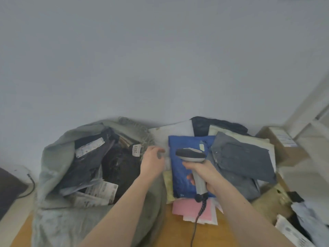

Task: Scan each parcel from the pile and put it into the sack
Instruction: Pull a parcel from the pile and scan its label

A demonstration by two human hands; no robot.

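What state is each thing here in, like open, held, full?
sack: open, holding parcels.
scanner: gripped by right hand, above blue parcel.
blue parcel: lying atop pile.
left hand: empty, fingers loosely curled, beside the sack's rim.
grey parcel: lying on pile.

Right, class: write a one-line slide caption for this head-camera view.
Right hand grips the scanner over a blue parcel while the left hand hovers beside the filled sack.
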